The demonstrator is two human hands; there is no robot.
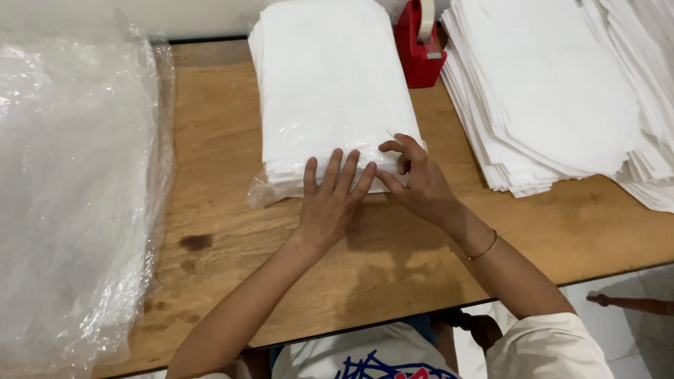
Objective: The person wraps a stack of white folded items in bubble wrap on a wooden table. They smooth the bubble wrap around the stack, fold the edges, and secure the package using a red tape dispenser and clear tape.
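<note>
A stack of white folded sheets wrapped in clear plastic lies on the wooden table, its near end towards me. My left hand lies flat with its fingers spread, pressing on the near edge of the pack. My right hand is just to its right at the pack's near right corner, thumb and forefinger pinched on the plastic wrap there. A thin gold bangle sits on my right wrist.
A large heap of clear plastic bags covers the table's left side. A red tape dispenser stands behind the pack. Loose stacks of white sheets fill the right. A dark stain marks the wood.
</note>
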